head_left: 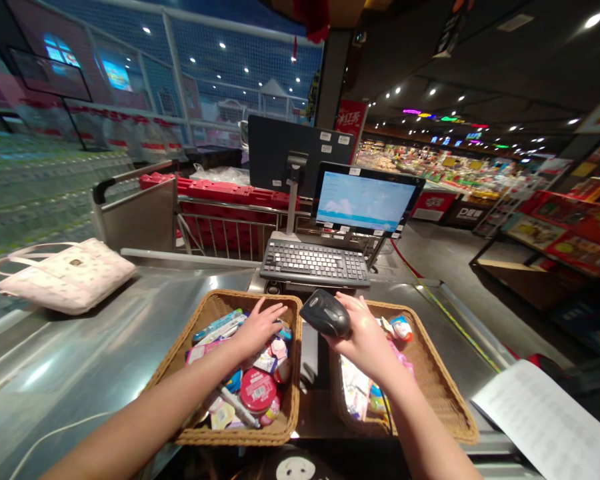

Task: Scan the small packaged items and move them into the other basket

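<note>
My right hand is closed around a black handheld barcode scanner, held above the gap between two wicker baskets. My left hand reaches into the left basket, fingers spread over several small packaged goods: a round red tin, small sachets and a blue tube. It holds nothing that I can see. The right basket holds a few more packets, one with a red and white wrapper by my right hand.
A black keyboard and a lit till screen stand just behind the baskets on the steel counter. A pale handbag lies at the far left. A printed sheet lies at the right. Shop shelves fill the right background.
</note>
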Action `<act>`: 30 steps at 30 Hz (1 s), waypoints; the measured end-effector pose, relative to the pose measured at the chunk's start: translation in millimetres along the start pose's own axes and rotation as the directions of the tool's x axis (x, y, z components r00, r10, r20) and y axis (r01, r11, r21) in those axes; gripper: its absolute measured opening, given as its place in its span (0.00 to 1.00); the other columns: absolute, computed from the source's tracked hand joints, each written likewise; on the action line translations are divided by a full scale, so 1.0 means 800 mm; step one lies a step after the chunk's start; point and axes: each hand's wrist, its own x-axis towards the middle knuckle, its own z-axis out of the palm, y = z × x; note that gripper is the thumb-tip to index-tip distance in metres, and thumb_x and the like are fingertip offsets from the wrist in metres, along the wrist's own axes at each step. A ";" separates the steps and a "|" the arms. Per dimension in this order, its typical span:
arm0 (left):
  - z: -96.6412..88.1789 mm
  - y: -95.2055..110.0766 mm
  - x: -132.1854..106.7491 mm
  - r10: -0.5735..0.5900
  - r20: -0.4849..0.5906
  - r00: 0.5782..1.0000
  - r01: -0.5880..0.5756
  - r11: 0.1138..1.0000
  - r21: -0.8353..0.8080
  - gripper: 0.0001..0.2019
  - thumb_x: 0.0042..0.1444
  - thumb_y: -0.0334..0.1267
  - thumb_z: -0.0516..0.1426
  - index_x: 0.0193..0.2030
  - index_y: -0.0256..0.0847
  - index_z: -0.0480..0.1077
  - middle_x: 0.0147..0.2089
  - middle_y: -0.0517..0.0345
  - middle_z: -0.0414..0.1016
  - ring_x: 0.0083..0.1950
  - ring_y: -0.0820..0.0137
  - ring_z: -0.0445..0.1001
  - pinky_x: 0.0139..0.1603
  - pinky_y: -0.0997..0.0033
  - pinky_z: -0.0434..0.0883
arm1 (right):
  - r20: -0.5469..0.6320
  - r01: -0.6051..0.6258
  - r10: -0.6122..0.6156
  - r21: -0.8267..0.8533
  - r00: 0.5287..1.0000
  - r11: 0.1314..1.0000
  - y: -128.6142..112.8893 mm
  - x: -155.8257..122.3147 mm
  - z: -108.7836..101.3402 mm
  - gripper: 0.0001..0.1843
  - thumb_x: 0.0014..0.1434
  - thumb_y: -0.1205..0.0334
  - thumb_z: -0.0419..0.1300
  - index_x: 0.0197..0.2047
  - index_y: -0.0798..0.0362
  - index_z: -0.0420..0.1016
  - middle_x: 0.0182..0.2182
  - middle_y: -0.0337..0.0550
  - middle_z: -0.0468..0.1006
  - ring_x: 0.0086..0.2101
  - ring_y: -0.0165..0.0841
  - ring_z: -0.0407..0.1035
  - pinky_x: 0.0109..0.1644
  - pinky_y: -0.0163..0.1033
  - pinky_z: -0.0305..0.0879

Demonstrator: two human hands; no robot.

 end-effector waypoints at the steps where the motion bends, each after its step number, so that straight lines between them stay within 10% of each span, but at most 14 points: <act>1: 0.003 -0.001 0.000 -0.016 0.004 1.000 0.016 1.000 0.000 0.12 0.56 0.28 0.56 0.41 0.47 0.77 0.66 0.49 0.67 0.69 0.58 0.61 0.70 0.35 0.38 | -0.003 -0.004 0.004 -0.002 1.000 1.000 0.002 -0.001 -0.001 0.22 0.51 0.66 0.62 0.51 0.50 0.75 0.53 0.50 0.76 0.61 0.49 0.62 0.67 0.66 0.45; 11: -0.038 0.024 0.047 -0.068 -0.080 0.994 0.074 0.995 0.069 0.19 0.56 0.27 0.53 0.52 0.44 0.73 0.71 0.43 0.56 0.72 0.54 0.56 0.69 0.34 0.46 | -0.143 0.014 -0.017 -0.022 0.990 1.000 0.043 -0.019 -0.022 0.19 0.51 0.65 0.64 0.48 0.51 0.76 0.51 0.50 0.77 0.56 0.45 0.67 0.63 0.54 0.59; 18: -0.045 0.091 0.113 0.131 -0.121 0.984 -0.136 0.990 -0.035 0.16 0.62 0.34 0.51 0.53 0.45 0.72 0.71 0.44 0.56 0.72 0.55 0.55 0.70 0.36 0.44 | -0.211 -0.147 0.132 -0.057 0.969 0.988 0.082 -0.037 -0.058 0.19 0.54 0.60 0.63 0.50 0.50 0.75 0.53 0.50 0.77 0.57 0.47 0.67 0.64 0.60 0.56; 25: 0.003 0.173 0.184 0.312 0.099 0.945 -0.299 0.946 -0.122 0.19 0.58 0.40 0.58 0.56 0.44 0.69 0.74 0.43 0.51 0.74 0.54 0.47 0.70 0.37 0.43 | -0.315 -0.242 0.199 -0.105 0.928 0.965 0.127 -0.073 -0.095 0.23 0.54 0.56 0.62 0.53 0.54 0.73 0.52 0.55 0.77 0.58 0.49 0.67 0.64 0.61 0.55; 30: 0.071 0.215 0.224 0.410 0.442 0.798 -0.398 0.909 -0.124 0.40 0.37 0.51 0.69 0.59 0.40 0.68 0.74 0.36 0.46 0.74 0.44 0.44 0.69 0.33 0.42 | -0.349 -0.288 0.234 -0.109 0.907 0.951 0.151 -0.095 -0.112 0.24 0.54 0.55 0.63 0.53 0.53 0.73 0.51 0.54 0.78 0.58 0.48 0.67 0.65 0.60 0.54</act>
